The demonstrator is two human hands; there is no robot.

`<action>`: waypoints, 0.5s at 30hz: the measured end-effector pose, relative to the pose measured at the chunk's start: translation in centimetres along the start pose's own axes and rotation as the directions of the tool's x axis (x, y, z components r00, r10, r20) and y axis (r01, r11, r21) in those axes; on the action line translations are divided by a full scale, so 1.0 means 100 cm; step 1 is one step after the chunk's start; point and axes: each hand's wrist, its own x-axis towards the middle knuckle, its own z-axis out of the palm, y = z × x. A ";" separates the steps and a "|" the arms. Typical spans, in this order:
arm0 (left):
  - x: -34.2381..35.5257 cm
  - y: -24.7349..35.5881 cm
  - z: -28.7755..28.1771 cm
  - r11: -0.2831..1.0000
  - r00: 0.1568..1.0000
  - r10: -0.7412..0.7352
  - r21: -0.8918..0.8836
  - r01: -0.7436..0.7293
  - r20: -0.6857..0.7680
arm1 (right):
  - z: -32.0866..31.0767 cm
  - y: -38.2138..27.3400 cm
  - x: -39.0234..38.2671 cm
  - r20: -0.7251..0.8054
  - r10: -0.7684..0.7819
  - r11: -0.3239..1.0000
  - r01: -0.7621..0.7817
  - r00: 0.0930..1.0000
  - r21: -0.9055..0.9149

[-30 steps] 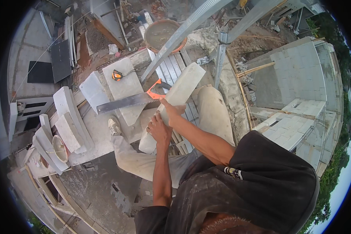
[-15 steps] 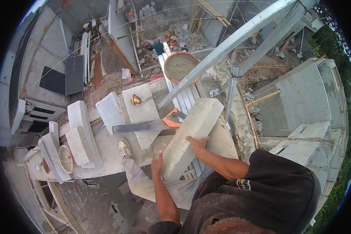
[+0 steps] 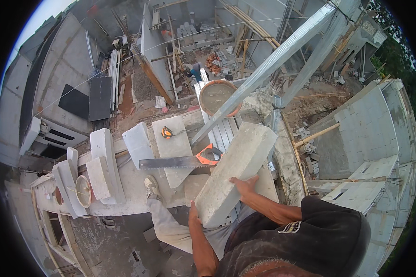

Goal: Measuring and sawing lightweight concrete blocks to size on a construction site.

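My L hand [image 3: 194,214] + R hand [image 3: 245,186] hold concrete block [image 3: 239,168], long axis slanting lower ctr to R-of-ctr; L nearer btm end.

The long, pale-grey, rectangular masonry block [image 3: 240,166] is held diagonally between the left hand [image 3: 195,214], at its near end, and the right hand [image 3: 245,187], on its right side; its far end extends beyond both.

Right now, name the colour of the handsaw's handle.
The handsaw's handle is orange with black; it shows best in the head view.
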 end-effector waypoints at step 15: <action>-0.187 0.013 0.129 0.920 0.749 0.380 -0.304 -0.247 0.542 | -0.150 -0.174 -0.070 0.036 -0.382 0.876 0.350 0.923 0.333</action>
